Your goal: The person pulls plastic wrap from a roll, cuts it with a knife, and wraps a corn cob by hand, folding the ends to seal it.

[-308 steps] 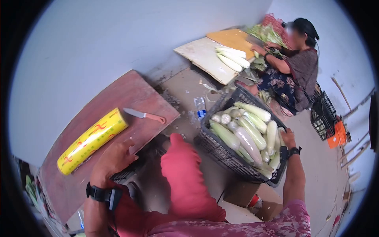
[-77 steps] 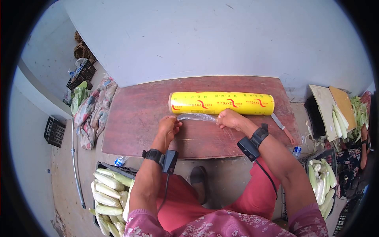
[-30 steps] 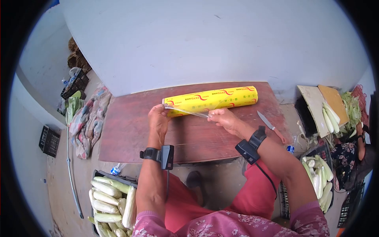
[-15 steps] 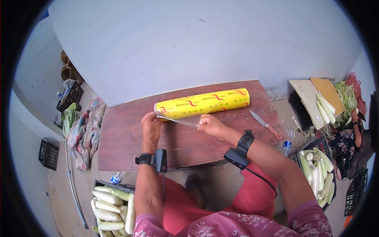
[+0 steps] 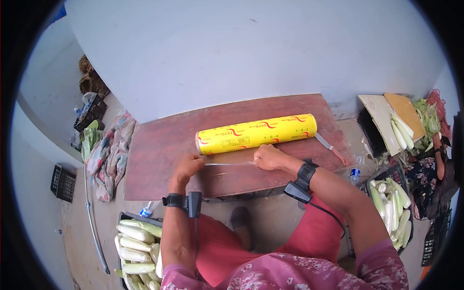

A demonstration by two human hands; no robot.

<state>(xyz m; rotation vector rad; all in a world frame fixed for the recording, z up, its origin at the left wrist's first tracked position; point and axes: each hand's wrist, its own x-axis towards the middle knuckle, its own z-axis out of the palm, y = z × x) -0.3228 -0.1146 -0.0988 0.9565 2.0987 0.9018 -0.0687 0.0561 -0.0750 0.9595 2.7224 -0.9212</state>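
A yellow printed roll of cling film (image 5: 256, 134) lies across the reddish-brown table (image 5: 159, 169). In front of it, a strip of clear film (image 5: 228, 164) is stretched thin between my two hands. My left hand (image 5: 190, 166) is closed on the strip's left end, just below the roll's left end. Its fingers are slightly blurred. My right hand (image 5: 268, 157) is a fist gripping the other end, close to the roll's front side. A knife (image 5: 331, 149) with a reddish handle lies by the roll's right end, its blade pointing toward the roll.
Crates of pale, husked corn-like ears stand at lower left (image 5: 137, 241) and right (image 5: 394, 208). Plastic bottles (image 5: 146, 210) (image 5: 356, 174) are beside the table. A pale wall (image 5: 251, 53) rises behind it. At far right, another person's hand (image 5: 437, 140) is near leafy husks.
Both hands have come down toward me, and the film strip now runs nearly level instead of slanting. The roll has turned, showing different print, and sits nearer the front and the knife.
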